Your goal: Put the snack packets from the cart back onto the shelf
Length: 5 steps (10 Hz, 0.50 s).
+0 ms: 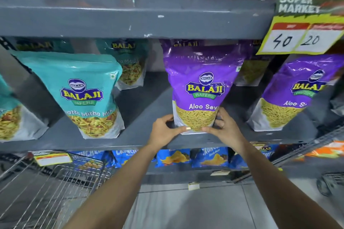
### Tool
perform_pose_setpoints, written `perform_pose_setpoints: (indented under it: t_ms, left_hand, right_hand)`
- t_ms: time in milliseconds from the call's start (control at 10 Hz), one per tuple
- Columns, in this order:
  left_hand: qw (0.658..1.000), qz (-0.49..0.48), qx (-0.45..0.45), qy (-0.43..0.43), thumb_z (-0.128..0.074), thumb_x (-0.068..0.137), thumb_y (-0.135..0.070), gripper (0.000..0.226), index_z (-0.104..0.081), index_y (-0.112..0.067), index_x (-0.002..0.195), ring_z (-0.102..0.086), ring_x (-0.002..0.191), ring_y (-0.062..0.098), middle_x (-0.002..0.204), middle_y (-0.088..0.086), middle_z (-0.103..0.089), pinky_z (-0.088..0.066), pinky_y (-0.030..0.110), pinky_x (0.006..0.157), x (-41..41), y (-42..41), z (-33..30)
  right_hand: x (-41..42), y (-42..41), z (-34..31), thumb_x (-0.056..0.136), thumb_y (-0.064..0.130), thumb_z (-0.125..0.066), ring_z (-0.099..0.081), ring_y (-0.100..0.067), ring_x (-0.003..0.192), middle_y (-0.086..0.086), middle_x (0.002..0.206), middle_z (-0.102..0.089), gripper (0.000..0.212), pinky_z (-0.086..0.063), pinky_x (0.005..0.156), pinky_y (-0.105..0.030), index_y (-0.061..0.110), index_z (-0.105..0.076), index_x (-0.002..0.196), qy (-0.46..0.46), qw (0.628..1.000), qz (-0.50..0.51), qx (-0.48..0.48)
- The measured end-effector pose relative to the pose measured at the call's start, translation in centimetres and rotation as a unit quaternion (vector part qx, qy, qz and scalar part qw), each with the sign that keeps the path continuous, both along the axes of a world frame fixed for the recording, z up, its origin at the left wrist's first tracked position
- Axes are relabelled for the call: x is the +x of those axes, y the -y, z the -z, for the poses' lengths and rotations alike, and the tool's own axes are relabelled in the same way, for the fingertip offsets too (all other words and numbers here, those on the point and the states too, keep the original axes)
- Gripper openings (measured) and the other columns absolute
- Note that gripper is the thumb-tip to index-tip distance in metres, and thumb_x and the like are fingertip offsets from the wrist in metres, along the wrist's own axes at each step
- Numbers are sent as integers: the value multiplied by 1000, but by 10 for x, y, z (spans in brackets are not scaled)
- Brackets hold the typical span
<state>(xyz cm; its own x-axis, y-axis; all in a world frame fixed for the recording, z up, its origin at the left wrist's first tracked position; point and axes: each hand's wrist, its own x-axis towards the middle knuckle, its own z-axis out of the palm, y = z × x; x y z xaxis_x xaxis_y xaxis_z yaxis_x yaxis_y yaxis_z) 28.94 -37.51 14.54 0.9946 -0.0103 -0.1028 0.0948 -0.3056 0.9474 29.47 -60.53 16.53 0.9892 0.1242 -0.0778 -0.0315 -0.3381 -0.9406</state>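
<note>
- Gripping the purple Aloo Sev packet at its bottom corners, the left hand and right hand steady it upright on the shelf, label facing out.
- Left of the hands a teal packet stands alike; right, another purple packet.
- Below the left arm sits the cart, its contents unclear.

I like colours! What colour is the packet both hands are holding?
Purple packet, with a clear window showing yellow sev; head view.

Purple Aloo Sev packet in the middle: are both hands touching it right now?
Touching. The head view shows the left hand and right hand pressed against the bottom corners of the purple Aloo Sev packet, thumbs on its front.
</note>
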Motion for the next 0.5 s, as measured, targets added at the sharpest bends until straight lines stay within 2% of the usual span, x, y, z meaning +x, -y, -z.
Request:
perform_pose_setpoints:
  t_ms: [200,300,400,500]
  left_hand:
    - [1000,-3,0,-6,-85,57,-47,51,-75,-23,101,-72,94,10,99,-8,-78,-58,41,90,-5,-2,-4]
    - [1000,-1,-5,-9,-87,58,-45,49,-74,-23,101,-72,95,11,99,-9,-78,-57,39,91,-6,-2,-6]
    - [1000,9,-2,-12,-87,61,-42,52,-71,-23,106,-70,99,13,104,-8,-76,-57,35,91,-4,-3,-5]
    - [999,5,-30,-18,-89,59,-41,73,-61,-22,124,-64,114,10,123,-8,-68,-50,30,101,-13,-5,-5]
  right_hand:
    - [-3,-2,-2,67,17,-86,-69,-10,105,0,121,-66,71,-54,96,-39,29,-49,126,-4,1000,0,-13]
    - [-5,-3,-3,67,20,-86,-68,-8,106,1,122,-66,72,-53,97,-37,30,-48,127,-6,1000,0,-22]
    - [-5,-2,0,67,21,-86,-66,-12,112,2,124,-66,76,-52,100,-40,31,-46,131,-10,1000,-3,-17]
    - [-11,-5,-4,65,15,-87,-60,-14,120,5,123,-64,98,-47,103,-35,27,-31,145,-11,1000,21,6]
